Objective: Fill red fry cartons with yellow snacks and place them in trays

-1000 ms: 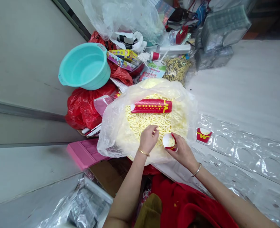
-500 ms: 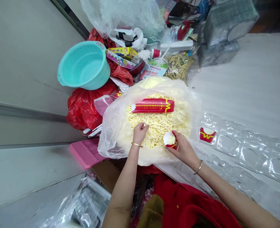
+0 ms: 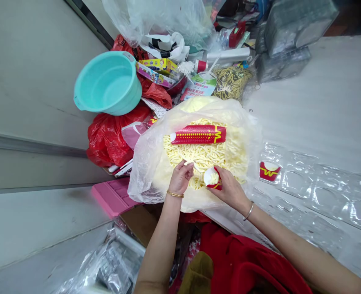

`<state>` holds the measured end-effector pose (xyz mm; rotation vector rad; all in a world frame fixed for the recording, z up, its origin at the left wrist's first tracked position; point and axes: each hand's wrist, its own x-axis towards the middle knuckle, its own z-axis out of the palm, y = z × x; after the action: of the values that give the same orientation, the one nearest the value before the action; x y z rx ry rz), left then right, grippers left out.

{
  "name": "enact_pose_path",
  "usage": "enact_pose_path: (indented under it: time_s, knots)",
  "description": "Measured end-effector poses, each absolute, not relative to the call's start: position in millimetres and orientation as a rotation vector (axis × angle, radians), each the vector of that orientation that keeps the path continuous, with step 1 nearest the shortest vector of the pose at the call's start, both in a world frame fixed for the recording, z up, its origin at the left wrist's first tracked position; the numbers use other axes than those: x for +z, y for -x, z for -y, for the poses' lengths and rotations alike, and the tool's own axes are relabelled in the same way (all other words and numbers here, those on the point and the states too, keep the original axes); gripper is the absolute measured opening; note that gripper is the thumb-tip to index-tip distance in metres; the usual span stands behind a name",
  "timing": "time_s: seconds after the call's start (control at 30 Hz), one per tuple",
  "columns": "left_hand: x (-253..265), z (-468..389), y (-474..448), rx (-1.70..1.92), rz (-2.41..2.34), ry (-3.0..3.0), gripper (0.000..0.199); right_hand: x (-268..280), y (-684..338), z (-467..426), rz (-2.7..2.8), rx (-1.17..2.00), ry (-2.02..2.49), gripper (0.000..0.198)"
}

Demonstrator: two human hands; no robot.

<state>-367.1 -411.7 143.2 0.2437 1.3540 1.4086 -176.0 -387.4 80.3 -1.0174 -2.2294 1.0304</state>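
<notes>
Two holds at once, over an open plastic bag [image 3: 148, 168] of pale strips [image 3: 209, 154]: pinching a few loose pieces [image 3: 187, 162] in the closed left grip [image 3: 179, 179]; cupping a small red carton [image 3: 216, 185] in the half-curled right grip [image 3: 231, 188], just beside, with stacked cartons [image 3: 195, 135] lying beyond.

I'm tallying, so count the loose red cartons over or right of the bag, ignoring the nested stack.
2: one red carton in the right hand, over the bag; another carton at the left end of the clear tray. More may be hidden.

Forward, downward view from the head
</notes>
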Motion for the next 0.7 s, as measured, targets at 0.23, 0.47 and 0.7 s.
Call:
enact_pose_path:
  time_s: [0.23, 0.47, 0.7]
  knots:
    - [141, 419, 342, 0.951, -1.796, -0.872, 0.021, 93, 188, 386, 2.179, 1.016, 1.032, 0.067]
    - [166, 413, 335, 0.326, -1.832, -1.668, 0.016, 93, 176, 386, 2.29, 0.933, 0.979, 0.06]
    - [158, 414, 312, 0.081, -1.936, -1.825, 0.023, 95, 161, 390, 2.323, 0.929, 0.891, 0.054]
